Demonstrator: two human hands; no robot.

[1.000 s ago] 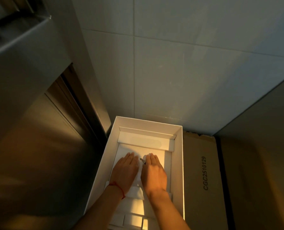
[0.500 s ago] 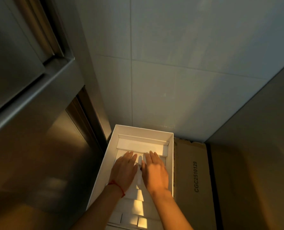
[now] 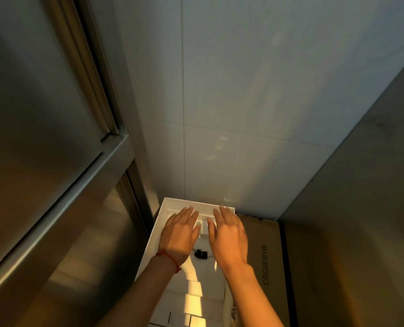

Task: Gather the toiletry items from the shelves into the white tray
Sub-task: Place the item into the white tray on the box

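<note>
Now I am holding my left hand [image 3: 178, 234] and right hand [image 3: 229, 234] flat, fingers straight and gripping nothing, over the white rectangular tray [image 3: 159, 218]. It is sitting beside the brown cardboard box [image 3: 267, 256], with a small black object [image 3: 201, 253] lying inside between my wrists.

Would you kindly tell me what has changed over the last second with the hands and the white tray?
The left hand and right hand have drawn apart and slid toward the far end of the white tray, uncovering a small dark object on its floor between the wrists. Neither has taken hold of anything; both stay flat, fingers straight. The tray and the cardboard box beside it have not moved.
</note>
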